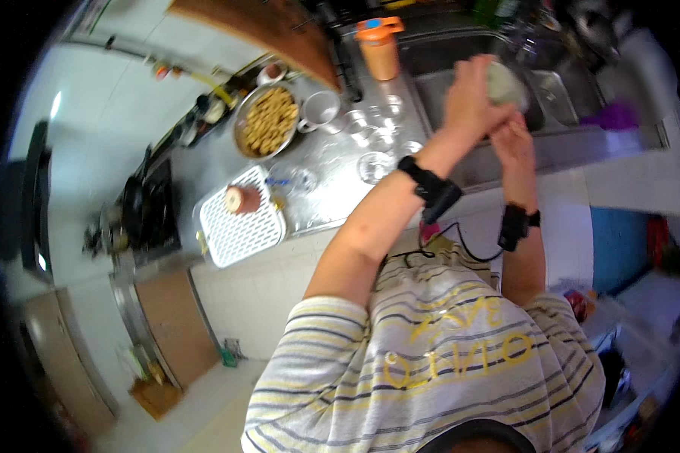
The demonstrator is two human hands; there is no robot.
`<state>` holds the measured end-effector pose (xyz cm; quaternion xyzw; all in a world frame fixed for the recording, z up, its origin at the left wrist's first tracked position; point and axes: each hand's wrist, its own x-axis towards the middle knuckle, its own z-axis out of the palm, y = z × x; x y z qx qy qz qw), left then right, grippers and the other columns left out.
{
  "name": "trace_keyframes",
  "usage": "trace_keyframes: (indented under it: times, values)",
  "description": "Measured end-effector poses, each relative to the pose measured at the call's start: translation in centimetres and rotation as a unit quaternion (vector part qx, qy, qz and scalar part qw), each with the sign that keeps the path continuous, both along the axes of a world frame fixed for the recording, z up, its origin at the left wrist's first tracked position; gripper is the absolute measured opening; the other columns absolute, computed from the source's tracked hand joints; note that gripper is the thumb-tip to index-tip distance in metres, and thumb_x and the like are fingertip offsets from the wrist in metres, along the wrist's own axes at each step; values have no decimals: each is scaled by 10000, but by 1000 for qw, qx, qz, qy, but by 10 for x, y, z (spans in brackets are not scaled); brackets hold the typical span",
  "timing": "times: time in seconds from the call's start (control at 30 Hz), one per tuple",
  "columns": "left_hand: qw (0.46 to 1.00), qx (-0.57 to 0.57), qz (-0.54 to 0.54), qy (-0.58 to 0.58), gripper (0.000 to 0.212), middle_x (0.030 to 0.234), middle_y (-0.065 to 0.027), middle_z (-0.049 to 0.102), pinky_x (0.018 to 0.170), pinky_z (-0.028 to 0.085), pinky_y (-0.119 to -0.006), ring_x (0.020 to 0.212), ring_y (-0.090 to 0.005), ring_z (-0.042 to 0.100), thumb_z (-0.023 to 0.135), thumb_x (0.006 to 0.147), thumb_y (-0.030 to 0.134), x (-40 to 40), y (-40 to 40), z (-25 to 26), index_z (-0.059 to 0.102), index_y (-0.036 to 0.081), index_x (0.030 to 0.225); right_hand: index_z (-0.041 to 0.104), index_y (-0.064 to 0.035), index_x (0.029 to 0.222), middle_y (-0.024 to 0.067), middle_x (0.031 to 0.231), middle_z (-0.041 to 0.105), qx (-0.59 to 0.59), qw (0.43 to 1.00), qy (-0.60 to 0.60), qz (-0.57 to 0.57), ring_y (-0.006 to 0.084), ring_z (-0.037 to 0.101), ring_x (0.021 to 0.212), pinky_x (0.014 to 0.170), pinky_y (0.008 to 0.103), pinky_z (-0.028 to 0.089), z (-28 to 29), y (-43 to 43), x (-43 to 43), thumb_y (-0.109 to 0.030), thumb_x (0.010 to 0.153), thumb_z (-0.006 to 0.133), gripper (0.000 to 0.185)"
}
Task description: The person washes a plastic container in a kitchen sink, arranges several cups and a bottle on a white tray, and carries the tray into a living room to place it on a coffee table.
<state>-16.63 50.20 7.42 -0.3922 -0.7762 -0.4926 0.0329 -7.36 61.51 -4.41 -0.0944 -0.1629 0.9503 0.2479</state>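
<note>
Over the sink (pixel 442 107), a pale green rounded vessel (pixel 505 86), perhaps a cup or bowl, is held up and blurred by motion. My left hand (pixel 471 99) wraps its left side, thumb towards its lower edge. From below, my right hand (pixel 513 140) meets the same edge with its fingertips, close against the left thumb; part of that grip is hidden. Left of the sink, several clear glasses (pixel 375 167) stand on the wet steel counter (pixel 334 195). An orange-lidded tumbler (pixel 381 56) is at the basin's left rim.
A steel bowl (pixel 239 133) of brown food pieces and a white mug (pixel 321 109) sit further left. On a white slotted tray (pixel 221 232) lies a brown cup (pixel 243 200). A wooden board (pixel 260 28) juts over the counter. Something purple (pixel 617 116) rests right of the sink.
</note>
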Motion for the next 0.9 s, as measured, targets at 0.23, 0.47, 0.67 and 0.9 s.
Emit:
trace_keyframes:
  times: [0.23, 0.47, 0.67, 0.9]
  values:
    - [997, 24, 5, -68, 777, 1079, -163, 496, 785, 511, -429, 948, -363, 584, 848, 559, 242, -3, -14, 2, 428, 87, 1194, 416, -58, 1315, 87, 1305, 487, 188, 982, -11, -8, 239, 455, 1227, 1047, 432, 356, 15, -3, -3, -220, 919, 588, 461]
    - [912, 214, 35, -348, 734, 1127, -140, 515, 770, 537, -343, 1010, -232, 573, 827, 664, 176, -43, -134, -6, 374, 87, 1235, 367, -34, 1365, 103, 1339, 460, 284, 953, -20, 107, 228, 453, 1224, 1021, 417, 384, 71, -76, -47, -293, 954, 530, 513]
    - [893, 272, 199, -297, 718, 1162, -165, 520, 798, 548, -329, 1024, -247, 577, 776, 725, 78, -71, -358, 4, 342, 55, 1296, 433, -37, 1340, 96, 1318, 495, 427, 871, -96, 220, 189, 468, 1221, 970, 365, 430, 91, -174, -83, -239, 949, 543, 454]
    - [859, 131, 472, -147, 754, 1140, -161, 534, 835, 509, -330, 1012, -251, 572, 840, 666, 160, -87, -566, -23, 387, 18, 1252, 386, -83, 1378, 110, 1329, 457, 643, 695, -132, 292, 249, 431, 1253, 979, 409, 432, 42, -301, -124, -132, 807, 701, 654]
